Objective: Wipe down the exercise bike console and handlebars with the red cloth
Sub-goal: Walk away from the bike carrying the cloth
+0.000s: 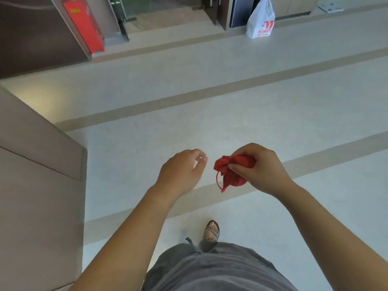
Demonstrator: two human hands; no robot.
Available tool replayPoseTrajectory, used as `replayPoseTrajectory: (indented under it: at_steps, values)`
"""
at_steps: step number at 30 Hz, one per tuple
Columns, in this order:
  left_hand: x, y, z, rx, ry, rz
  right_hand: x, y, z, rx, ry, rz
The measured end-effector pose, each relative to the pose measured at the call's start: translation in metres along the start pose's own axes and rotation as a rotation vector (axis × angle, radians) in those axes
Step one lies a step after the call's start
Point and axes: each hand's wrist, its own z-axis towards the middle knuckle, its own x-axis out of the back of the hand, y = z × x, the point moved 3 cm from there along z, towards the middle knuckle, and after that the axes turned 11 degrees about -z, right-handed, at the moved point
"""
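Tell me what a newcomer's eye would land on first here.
First the red cloth, bunched in the right hand at centre frame, with the empty left hand just beside it. Next, the white plastic bag standing on the floor at the top right, and the red box leaning at the top left.

The left hand (180, 172) and the right hand (261, 168) are held side by side above the floor (231, 97), just apart, with the cloth (230, 172) bunched in the right hand and hanging between the two. Below them a sandalled foot (212, 230) stands on the floor, and a cabinet (37, 185) rises along the left. Far ahead a plastic bag (260, 19) sits on the floor at the right, and a flat box (84, 24) leans against a wall at the left.
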Motion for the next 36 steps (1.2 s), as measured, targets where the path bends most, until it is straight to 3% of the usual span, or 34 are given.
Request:
replayPoseTrajectory:
  at_steps: [11,21,36]
  values:
    - [-0.021,0.073,0.213,-0.141,-0.15,-0.04,0.08,0.076,0.151,-0.144,0.104,-0.039]
    - [0.008,0.101,0.445,-0.168,-0.278,0.026,0.128,0.121,0.362,-0.234,0.139,-0.064]
    - [0.036,0.192,0.755,-0.274,-0.295,0.036,0.227,0.204,0.622,-0.233,0.207,-0.127]
